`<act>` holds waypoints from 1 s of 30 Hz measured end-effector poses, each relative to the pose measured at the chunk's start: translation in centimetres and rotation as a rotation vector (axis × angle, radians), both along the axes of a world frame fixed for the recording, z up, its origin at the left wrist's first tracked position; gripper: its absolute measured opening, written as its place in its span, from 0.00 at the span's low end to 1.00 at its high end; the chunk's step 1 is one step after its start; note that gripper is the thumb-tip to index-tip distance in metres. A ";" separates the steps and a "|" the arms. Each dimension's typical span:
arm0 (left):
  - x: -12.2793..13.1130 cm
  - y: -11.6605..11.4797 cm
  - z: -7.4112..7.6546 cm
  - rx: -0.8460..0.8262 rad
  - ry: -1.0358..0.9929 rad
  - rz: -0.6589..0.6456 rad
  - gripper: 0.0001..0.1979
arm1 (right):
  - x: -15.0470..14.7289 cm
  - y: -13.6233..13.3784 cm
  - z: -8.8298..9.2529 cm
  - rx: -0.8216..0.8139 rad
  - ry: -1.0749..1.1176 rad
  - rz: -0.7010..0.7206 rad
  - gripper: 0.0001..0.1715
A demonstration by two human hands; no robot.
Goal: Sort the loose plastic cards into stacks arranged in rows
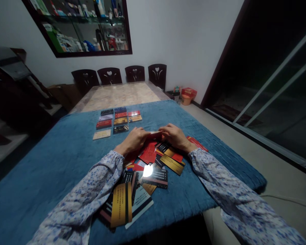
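My left hand (135,137) and my right hand (176,136) meet over a loose pile of plastic cards. Between their fingers they grip a red card (155,135), tilted so that its pale upper edge shows. Beneath and in front lie red cards (148,152), a gold card (172,164), a black card with a glare spot (156,177) and another gold card (121,205) near my left sleeve. Farther off, several cards are laid out in columns, among them a cream card (102,134) and a black card (120,129).
A blue cloth (73,163) covers the near part of the table, with marble-patterned top (122,92) beyond it. Several dark chairs (135,73) stand at the far end. Right of the table, a red box (189,92) sits on an orange bucket (186,99).
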State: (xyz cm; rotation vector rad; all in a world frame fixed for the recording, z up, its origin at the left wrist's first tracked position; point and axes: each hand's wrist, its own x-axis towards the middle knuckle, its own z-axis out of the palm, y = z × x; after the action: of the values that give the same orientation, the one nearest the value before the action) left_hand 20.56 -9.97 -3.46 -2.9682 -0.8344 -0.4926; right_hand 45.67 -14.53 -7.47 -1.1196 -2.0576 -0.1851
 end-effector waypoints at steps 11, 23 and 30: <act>0.1 0.1 -0.7 0.008 -0.049 0.094 0.16 | -0.1 0.3 -0.3 -0.053 -0.024 -0.040 0.10; 0.1 0.5 -1.7 -0.004 -0.086 0.088 0.15 | -0.5 0.4 -0.5 -0.136 -0.114 -0.104 0.17; 0.2 0.4 -2.0 0.001 -0.086 0.111 0.17 | -0.7 0.5 -0.9 -0.132 -0.142 -0.132 0.18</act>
State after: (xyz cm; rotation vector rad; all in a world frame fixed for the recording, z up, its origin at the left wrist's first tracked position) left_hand 20.73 -9.62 -5.45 -2.8970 -0.9999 -0.6180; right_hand 45.00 -14.08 -8.33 -1.3589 -2.1464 -0.2012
